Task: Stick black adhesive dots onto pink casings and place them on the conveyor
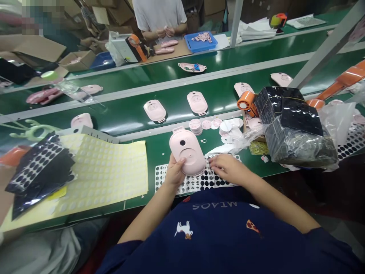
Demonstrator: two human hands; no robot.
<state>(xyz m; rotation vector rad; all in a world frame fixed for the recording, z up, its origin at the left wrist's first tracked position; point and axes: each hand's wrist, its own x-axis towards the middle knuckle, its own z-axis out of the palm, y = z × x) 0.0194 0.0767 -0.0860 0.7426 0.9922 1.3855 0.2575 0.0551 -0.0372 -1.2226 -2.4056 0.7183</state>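
My left hand [175, 171] grips a pink oval plastic casing [189, 154] from its lower left side, thumb on the front face. The casing has a dark round spot near its top and a shallow circular recess below. My right hand [225, 167] is just right of the casing, its fingers bent together over a white sheet of black round stickers [221, 182]; whatever lies between the fingertips is too small to make out. Part of the sheet is hidden behind the casing and hands. Behind the casing lie stacked round pink discs [195, 125].
Pink casings [154, 110] sit on the green conveyor [119, 110] ahead. At left lies a yellow sheet of round stickers [114, 171]. A plastic-wrapped black stack [296, 121] and an orange handheld fan [247, 102] stand at right. Across the belt, a person works beside a blue tray [201, 42].
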